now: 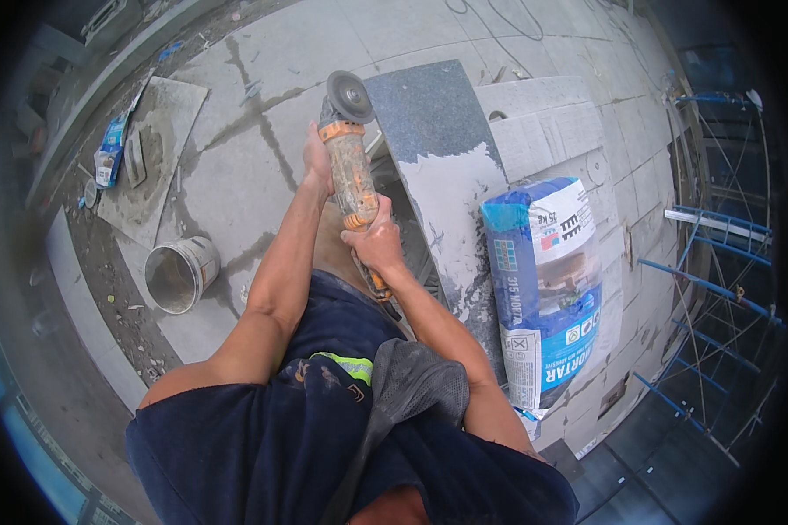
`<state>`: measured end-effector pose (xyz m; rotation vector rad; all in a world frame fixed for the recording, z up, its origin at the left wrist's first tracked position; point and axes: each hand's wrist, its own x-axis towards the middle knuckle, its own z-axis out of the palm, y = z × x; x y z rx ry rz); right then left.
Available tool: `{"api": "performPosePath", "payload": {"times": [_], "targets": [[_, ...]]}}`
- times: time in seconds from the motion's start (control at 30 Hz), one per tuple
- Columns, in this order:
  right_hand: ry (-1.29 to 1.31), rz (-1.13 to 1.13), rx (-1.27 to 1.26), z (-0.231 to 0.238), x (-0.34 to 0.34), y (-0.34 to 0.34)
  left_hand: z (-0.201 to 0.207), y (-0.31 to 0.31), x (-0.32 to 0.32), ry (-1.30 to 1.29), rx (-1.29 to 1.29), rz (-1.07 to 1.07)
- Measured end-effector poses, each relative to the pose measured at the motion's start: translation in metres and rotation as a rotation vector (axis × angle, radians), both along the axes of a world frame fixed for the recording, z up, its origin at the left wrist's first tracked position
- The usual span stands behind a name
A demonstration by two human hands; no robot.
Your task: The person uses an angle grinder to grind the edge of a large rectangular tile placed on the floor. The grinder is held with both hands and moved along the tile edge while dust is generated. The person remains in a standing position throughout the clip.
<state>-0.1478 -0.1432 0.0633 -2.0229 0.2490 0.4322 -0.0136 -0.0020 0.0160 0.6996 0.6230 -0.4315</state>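
Both of my hands hold a dusty orange angle grinder (352, 171) out in front of me. Its round disc (350, 96) points away from me, by the far left corner of a dark grey stone slab (433, 105). My left hand (318, 160) grips the side of the tool near its head, and its fingers are partly hidden behind the body. My right hand (376, 238) is wrapped round the rear handle. The slab's middle carries a pale smear of mortar or dust. Whether the disc spins or touches the slab, I cannot tell.
A blue and white mortar bag (547, 289) lies on the right, overlapping the slab's edge. To the left stands a dirty white bucket (184, 273). Beyond it lies a mortar-smeared board (171, 131) with a small blue bag (111, 153). Blue scaffolding (709, 284) rises at far right.
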Motion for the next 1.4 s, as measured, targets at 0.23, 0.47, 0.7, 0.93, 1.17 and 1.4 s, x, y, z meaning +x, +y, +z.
{"api": "performPosePath", "payload": {"times": [0.23, 0.47, 0.7, 0.93, 1.17, 1.4], "targets": [[-0.003, -0.011, 0.029, -0.011, 0.003, 0.002, -0.003, 0.002, 0.006, -0.015, 0.021, -0.010], [-0.015, -0.014, 0.037, -0.011, 0.009, 0.004, 0.003, 0.002, 0.011, -0.017, 0.018, -0.004], [0.016, -0.017, 0.045, -0.008, 0.004, 0.004, -0.001, 0.003, 0.006, -0.029, 0.023, -0.014], [0.061, -0.018, 0.087, 0.006, -0.011, 0.000, 0.017, -0.004, -0.012, -0.008, 0.042, 0.000], [0.097, -0.019, 0.079, 0.030, -0.020, -0.001, 0.022, -0.005, -0.025, 0.011, 0.002, -0.010], [0.008, -0.026, 0.055, 0.014, -0.025, -0.002, 0.021, -0.006, -0.025, 0.006, 0.044, -0.017]]}}
